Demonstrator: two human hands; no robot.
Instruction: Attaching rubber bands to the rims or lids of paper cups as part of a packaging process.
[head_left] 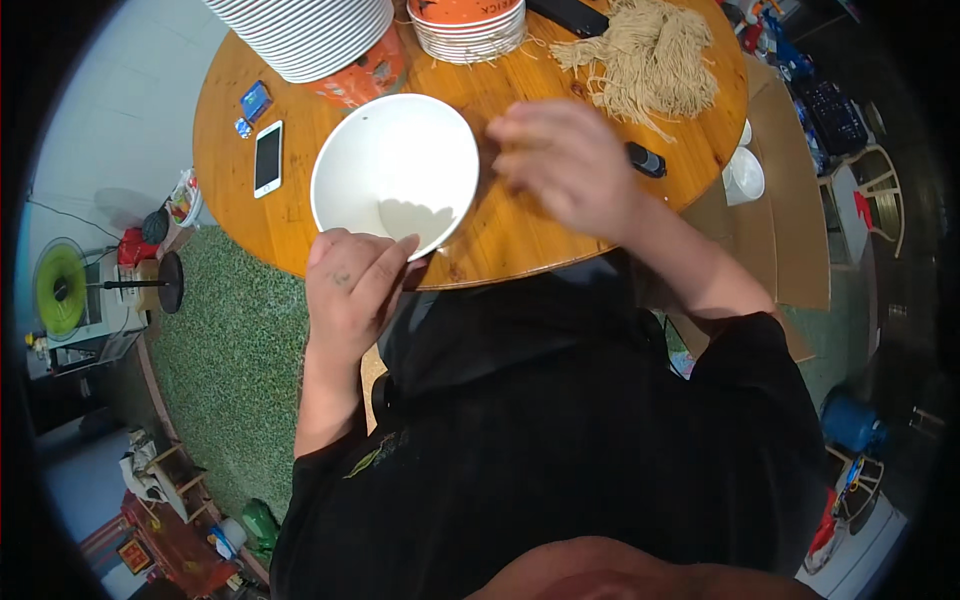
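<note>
A large white paper bucket (405, 160) stands tilted at the table's near edge, its open mouth facing me. A small dark hole shows near its far rim. My left hand (350, 285) grips the near rim, thumb and fingers closed on it. To the right of the bucket, apart from it, my right hand (570, 165) is in the air over the table. Motion smears its fingers, so whether they hold anything cannot be made out. Beyond that hand lies a bundle of tan strings (655, 60).
On the round wooden table (225, 200) are a tall stack of nested buckets (300, 35), a shorter orange stack (468, 30), a phone (268, 158), a small blue packet (255, 100) and a black object (645, 160). An open cardboard box (795, 200) stands at the right.
</note>
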